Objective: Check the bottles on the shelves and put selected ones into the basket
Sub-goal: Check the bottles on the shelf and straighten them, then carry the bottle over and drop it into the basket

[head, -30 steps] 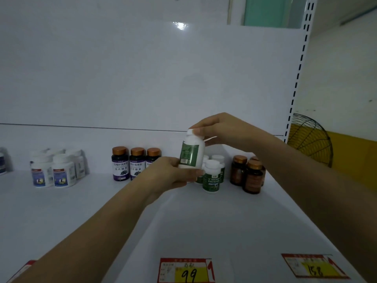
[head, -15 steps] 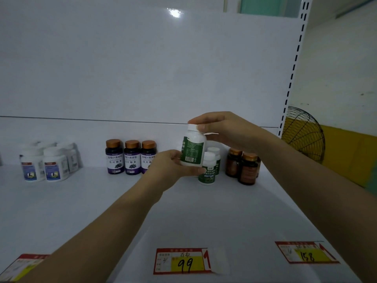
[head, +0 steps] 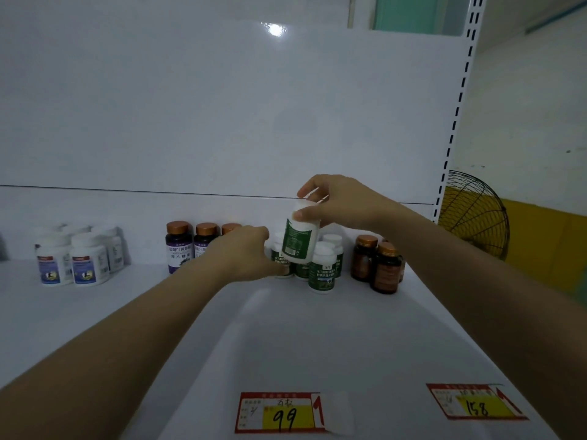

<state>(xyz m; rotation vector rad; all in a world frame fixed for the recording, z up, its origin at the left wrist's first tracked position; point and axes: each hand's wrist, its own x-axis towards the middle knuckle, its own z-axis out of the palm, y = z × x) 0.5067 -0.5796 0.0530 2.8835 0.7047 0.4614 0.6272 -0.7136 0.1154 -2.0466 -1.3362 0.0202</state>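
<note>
Bottle of white plastic with a green label [head: 298, 239] hangs tilted at frame centre, our right hand [head: 336, 201] pinching its cap end. Our left hand [head: 247, 252] touches a matching bottle [head: 277, 254] on the white shelf [head: 317, 338] below; we cannot tell whether it grips.

On the shelf [head: 349, 344], the middle cluster [head: 321, 274] stands left of the jars [head: 384, 271].

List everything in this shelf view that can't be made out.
- Basket: outside the head view's frame.
- Left hand: the hand's back hides whether its grip closes on one of the green-label bottles.
- Held bottle in the right hand: label print too small and blurred.
- Third purple bottle: only the cap shows behind the left hand.
- Brown bottles: front ones hide how many stand behind.
</note>
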